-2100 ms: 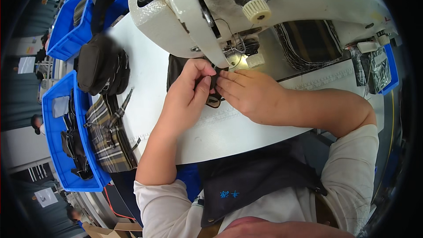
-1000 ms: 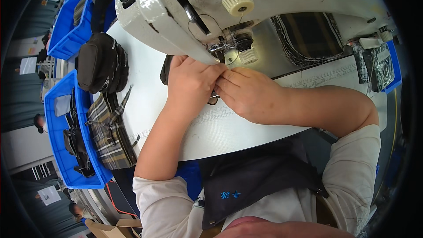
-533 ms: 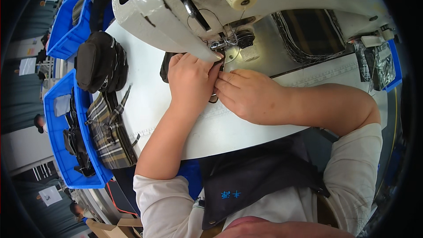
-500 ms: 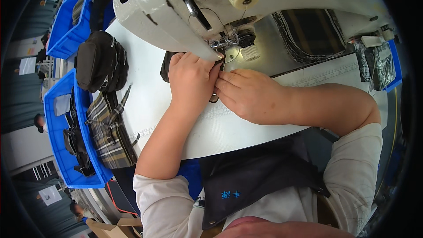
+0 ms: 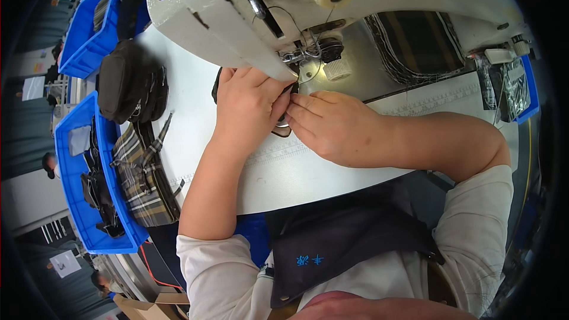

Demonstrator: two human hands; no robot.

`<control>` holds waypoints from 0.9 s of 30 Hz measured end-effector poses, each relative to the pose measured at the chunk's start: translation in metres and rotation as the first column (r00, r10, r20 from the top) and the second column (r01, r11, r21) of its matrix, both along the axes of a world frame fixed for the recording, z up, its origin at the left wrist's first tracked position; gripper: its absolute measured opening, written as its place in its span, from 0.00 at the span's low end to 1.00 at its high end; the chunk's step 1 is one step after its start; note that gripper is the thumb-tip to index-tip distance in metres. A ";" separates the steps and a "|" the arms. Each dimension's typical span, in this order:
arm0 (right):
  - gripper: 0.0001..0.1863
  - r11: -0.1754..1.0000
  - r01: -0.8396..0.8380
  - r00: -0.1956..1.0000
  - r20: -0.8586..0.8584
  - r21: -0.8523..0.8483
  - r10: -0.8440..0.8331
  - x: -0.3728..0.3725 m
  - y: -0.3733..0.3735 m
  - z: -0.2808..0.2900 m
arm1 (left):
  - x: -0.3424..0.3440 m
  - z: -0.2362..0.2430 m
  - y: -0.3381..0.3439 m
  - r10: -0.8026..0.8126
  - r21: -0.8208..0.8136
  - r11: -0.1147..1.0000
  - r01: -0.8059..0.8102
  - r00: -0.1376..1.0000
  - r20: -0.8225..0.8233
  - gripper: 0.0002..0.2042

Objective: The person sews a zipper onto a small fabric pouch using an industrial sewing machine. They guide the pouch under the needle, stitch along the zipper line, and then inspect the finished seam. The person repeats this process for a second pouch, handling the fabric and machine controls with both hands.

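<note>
A white sewing machine (image 5: 201, 29) has its presser foot (image 5: 291, 57) above a steel plate (image 5: 323, 80). A dark fabric piece (image 5: 283, 130) lies under and between my hands, partly hidden by them and by the machine head. My left hand (image 5: 251, 101) grips it just left of and below the needle area, fingers bent and close together. My right hand (image 5: 326, 127) pinches it from the right, fingertips meeting the left hand's thumb. Stacked dark plaid pieces (image 5: 415, 44) lie on the machine bed to the right.
Dark brown bags (image 5: 121, 83) and a plaid fabric bundle (image 5: 148, 195) sit at the left. Blue bins (image 5: 62, 160) line that side; another blue bin (image 5: 527, 95) with wrapped items is at right. A ruler strip (image 5: 427, 101) crosses the white table (image 5: 278, 184). Co-workers (image 5: 48, 163) appear far left.
Over the two seconds my left hand has moved up toward the machine head and turned over the fabric. Since half a second ago both hands and the fabric have shifted slightly left.
</note>
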State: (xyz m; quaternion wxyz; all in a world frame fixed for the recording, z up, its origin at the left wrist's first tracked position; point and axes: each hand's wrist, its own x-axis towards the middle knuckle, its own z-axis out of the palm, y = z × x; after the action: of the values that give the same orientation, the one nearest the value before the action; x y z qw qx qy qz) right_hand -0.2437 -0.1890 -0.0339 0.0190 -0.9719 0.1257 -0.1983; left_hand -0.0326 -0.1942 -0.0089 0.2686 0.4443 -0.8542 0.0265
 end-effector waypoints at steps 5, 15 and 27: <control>0.10 0.991 0.001 0.998 0.061 -0.133 0.007 0.002 -0.003 -0.001 | 0.001 -0.001 0.002 0.012 0.055 0.998 -0.013 1.000 0.020 0.12; 0.10 0.990 -0.002 0.996 0.093 -0.142 0.016 0.004 -0.003 -0.001 | 0.002 0.000 0.001 -0.003 0.078 0.997 0.004 1.000 -0.018 0.12; 0.16 0.994 -0.038 0.998 -0.053 0.104 0.043 -0.004 -0.004 0.009 | -0.006 -0.003 0.012 0.038 0.102 0.994 -0.043 0.998 0.049 0.12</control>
State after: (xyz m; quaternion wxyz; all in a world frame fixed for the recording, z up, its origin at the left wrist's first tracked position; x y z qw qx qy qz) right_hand -0.2480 -0.1932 -0.0249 0.0695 -0.9770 0.1164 -0.1643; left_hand -0.0388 -0.1824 -0.0122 0.2245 0.4741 -0.8514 -0.0016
